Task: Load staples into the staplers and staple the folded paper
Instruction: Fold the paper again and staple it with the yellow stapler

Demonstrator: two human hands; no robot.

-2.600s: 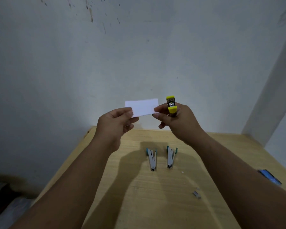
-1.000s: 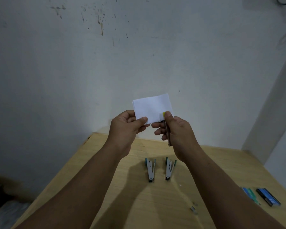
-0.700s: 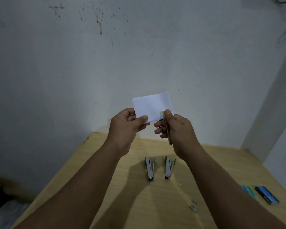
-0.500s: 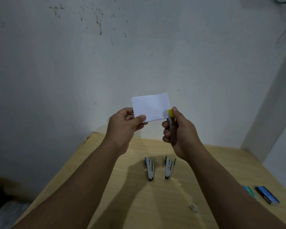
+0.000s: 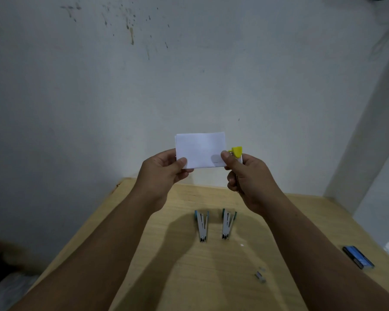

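Observation:
I hold a white folded paper [image 5: 200,149] up in front of the wall. My left hand [image 5: 160,173] pinches its lower left corner between thumb and fingers. My right hand [image 5: 249,182] grips a small yellow stapler [image 5: 236,151] at the paper's right edge, with the thumb lying on the paper's lower right corner. A thin staple mark shows near that corner. Two teal staplers lie opened flat on the wooden table [image 5: 211,265], one on the left [image 5: 202,225] and one on the right [image 5: 228,223].
A blue staple box [image 5: 358,257] lies near the table's right edge. Small loose staple strips [image 5: 259,276] sit on the table at front right. The wall stands close behind the table; a pillar rises at the right.
The yellow stapler has shifted from over the paper's lower right corner out to its right edge. The paper has turned more level. My left hand keeps its pinch.

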